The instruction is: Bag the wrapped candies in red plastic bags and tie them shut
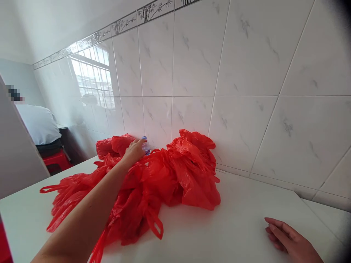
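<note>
- While the left hand [134, 152] holds a small plastic water bottle [146, 147] in a narrow grip, the bottle tilts slightly, just beside the wall tiles [246, 73].
- Red plastic carrier bags [170, 179] lie heaped on the white countertop [246, 204], below the bottle.
- Right hand [290, 239]: loosely open, empty, resting on the countertop, well apart from the bags.

Left hand [134, 152] is wrapped on a small plastic bottle [146, 147], blue cap, upright against the tiled wall [246, 73], with a heap of red plastic bags [175, 175] right in front of it and around its base. Right hand [290, 239] lies open on the white counter [241, 204], well apart from the bags. Window [93, 78] at left, bamboo-pattern border tiles [123, 25] above. Beyond the counter, a person in a white top [35, 124] above a red stool [56, 162].
</note>
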A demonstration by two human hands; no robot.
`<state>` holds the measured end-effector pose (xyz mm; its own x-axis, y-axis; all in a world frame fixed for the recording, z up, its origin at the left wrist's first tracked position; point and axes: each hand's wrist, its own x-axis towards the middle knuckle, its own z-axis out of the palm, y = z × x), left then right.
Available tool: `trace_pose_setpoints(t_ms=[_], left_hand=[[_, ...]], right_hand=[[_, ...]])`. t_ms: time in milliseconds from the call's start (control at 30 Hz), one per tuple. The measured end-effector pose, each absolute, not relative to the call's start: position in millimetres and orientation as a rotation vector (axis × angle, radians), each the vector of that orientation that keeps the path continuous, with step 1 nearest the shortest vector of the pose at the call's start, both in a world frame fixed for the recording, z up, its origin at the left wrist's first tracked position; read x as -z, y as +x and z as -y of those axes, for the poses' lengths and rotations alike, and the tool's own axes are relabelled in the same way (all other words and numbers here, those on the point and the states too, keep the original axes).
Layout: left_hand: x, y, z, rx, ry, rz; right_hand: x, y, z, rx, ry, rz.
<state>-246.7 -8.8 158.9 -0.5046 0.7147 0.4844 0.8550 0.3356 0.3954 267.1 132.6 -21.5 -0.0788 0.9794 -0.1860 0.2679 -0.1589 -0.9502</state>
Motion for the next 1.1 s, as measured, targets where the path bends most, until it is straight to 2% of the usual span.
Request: trace_pose_setpoints(t_ms=[200,300,567,700,867,1100], left_hand=[[-190,-163,-40,1.037,-1.864,2.121],[-200,-131,-70,1.111,-1.898,2.071],[-203,-142,-135,1.475,-1.675,2.252],[-204,-147,-141,1.833,-1.567,2.149],[-220,-126,-133,2.308,-1.554,1.777],[-241,-79,-111,2.526,-1.685,1.281]], right_hand=[[10,260,-116,-1.151,-1.461,1.465],[12,261,-117,-1.167,-1.437,1.484],[12,263,-119,-1.289,-1.401,1.450],[11,263,-117,-1.282,-1.383,1.474],[11,261,-116,-1.286,-1.389,1.427],[10,258,-117,-1.257,-1.360,1.419]])
